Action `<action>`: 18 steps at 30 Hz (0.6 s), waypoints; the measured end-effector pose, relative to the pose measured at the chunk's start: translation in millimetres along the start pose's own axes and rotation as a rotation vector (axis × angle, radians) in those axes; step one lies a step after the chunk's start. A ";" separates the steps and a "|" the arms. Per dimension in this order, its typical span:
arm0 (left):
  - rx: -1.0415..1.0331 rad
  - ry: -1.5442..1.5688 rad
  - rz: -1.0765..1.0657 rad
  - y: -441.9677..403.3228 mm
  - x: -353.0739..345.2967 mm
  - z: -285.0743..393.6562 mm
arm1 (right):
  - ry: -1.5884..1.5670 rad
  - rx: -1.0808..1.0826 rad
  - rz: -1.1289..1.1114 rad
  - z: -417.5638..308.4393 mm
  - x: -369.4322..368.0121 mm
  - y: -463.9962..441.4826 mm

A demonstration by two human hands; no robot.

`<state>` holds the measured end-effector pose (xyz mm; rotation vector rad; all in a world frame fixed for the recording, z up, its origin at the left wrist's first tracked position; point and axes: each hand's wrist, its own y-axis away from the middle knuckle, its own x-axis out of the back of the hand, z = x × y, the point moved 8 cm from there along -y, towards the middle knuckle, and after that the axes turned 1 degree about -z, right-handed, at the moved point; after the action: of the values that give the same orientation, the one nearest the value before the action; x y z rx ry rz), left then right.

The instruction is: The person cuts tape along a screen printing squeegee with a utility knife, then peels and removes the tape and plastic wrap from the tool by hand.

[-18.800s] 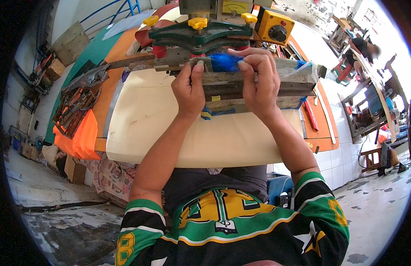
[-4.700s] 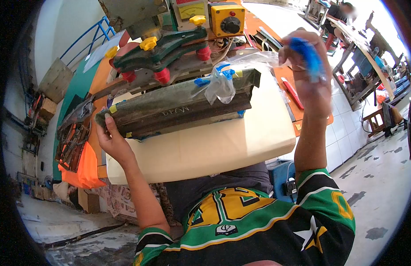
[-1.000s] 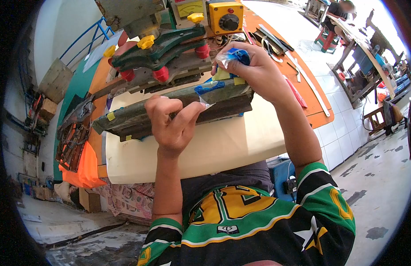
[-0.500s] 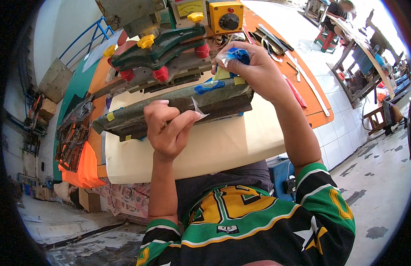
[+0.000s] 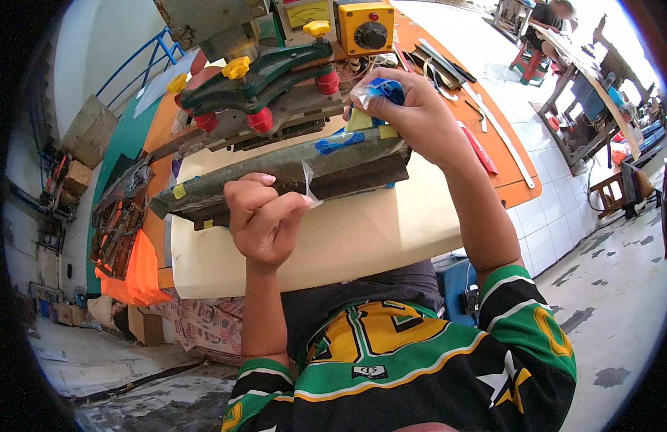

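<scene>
My left hand point(image 5: 263, 225) pinches a small scrap of clear plastic film point(image 5: 308, 180) between thumb and finger, in front of a long dark metal bar point(image 5: 225, 176). Crumpled blue and clear plastic film point(image 5: 382, 91) is gripped in my right hand point(image 5: 425, 119), just over the bar's right end. Pale yellow tape point(image 5: 359, 120) shows below that hand. Another patch of blue film point(image 5: 339, 143) lies along the bar's upper side. Small yellow tape pieces point(image 5: 179, 191) stick to the bar near its left end.
Behind the bar stands a green clamp frame point(image 5: 258, 75) with yellow knobs and red feet. A yellow dial box point(image 5: 366, 29) is beside it. Cream sheet point(image 5: 333, 248) covers the table front. Tools and a red cutter point(image 5: 479, 150) lie right; a person point(image 5: 549, 18) sits far off.
My left hand has shifted slightly left with the clear film scrap, which now stands more upright. My right hand stays in place with the crumpled film.
</scene>
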<state>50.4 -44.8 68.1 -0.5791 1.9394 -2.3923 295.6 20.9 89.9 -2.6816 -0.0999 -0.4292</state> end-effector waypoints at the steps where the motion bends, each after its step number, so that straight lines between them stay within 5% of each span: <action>1: 0.000 0.000 0.000 -0.4 0.8 0.7 | -0.007 0.002 -0.001 0.0 0.0 -0.1; 10: 0.107 0.136 0.101 -4.2 12.5 -4.3 | 0.042 0.035 0.013 -4.8 1.6 2.5; 18: 0.209 0.573 0.127 -0.8 14.7 -25.9 | 0.037 -0.002 0.014 -6.2 1.2 5.3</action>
<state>29.4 -23.7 68.7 0.2649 1.7617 -2.8366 295.7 13.5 93.6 -2.6734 -0.0697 -0.4746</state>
